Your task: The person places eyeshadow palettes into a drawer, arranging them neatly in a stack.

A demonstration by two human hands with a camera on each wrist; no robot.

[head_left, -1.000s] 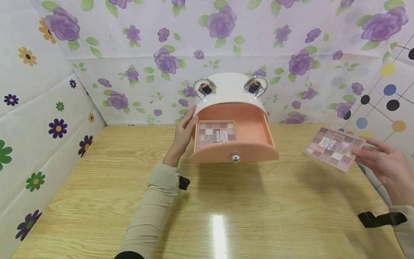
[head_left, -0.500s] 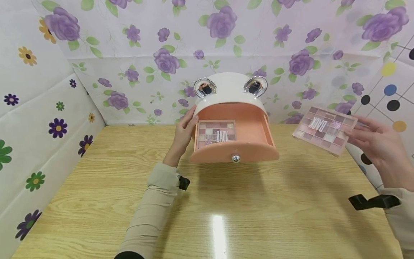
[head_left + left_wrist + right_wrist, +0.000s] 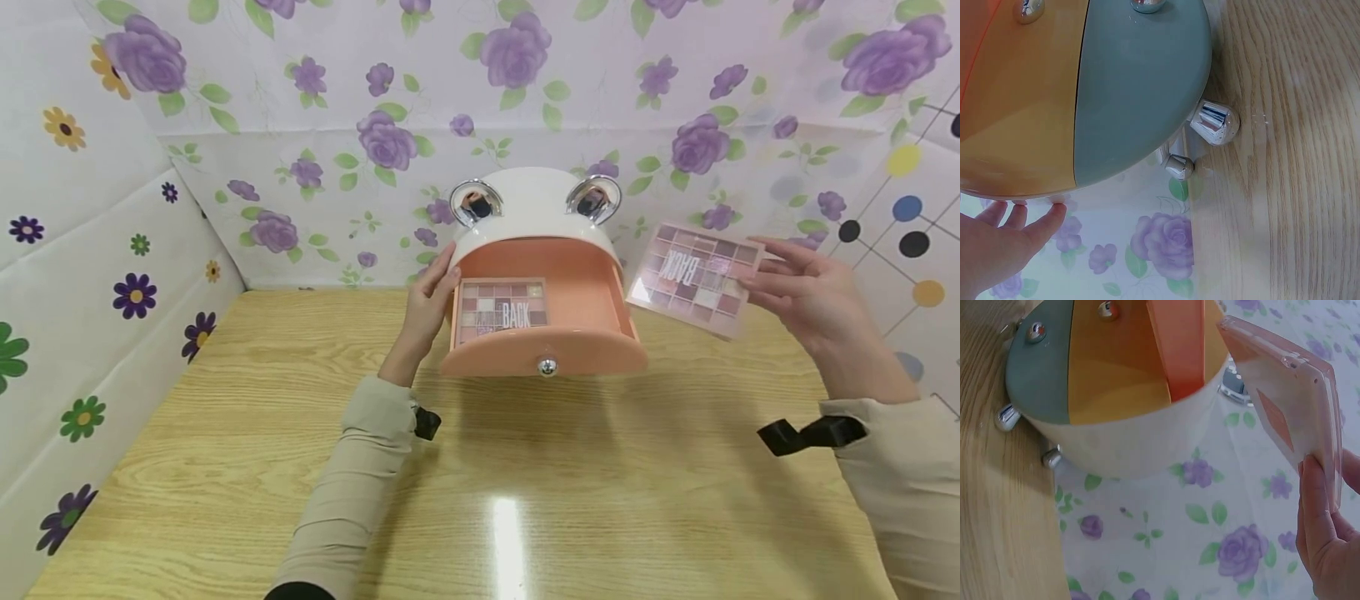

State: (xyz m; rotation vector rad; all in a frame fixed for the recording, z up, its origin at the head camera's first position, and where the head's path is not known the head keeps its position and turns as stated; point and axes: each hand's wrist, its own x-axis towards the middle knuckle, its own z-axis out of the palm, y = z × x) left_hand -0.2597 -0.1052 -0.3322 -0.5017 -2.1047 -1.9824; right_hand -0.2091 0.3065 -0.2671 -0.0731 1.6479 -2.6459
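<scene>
My right hand pinches a pink eyeshadow palette by its right edge, in the air beside a white storage box. The palette's "BACK" lettering appears upside down in the head view. The right wrist view shows its plain underside, with thumb and fingers on opposite faces. The box's pink top drawer is pulled out, and a second palette lies in its left part. My left hand rests against the box's left side; extended fingers touch the wall in the left wrist view.
Beneath the pink drawer are a closed orange drawer and a grey-green one, both with round chrome knobs. Chrome feet hold the box on the wooden table. Flowered sheeting stands right behind it.
My right hand has carried its palette leftward and upward, from the table's right side to beside the open drawer. The left hand, box and other palette have stayed put.
</scene>
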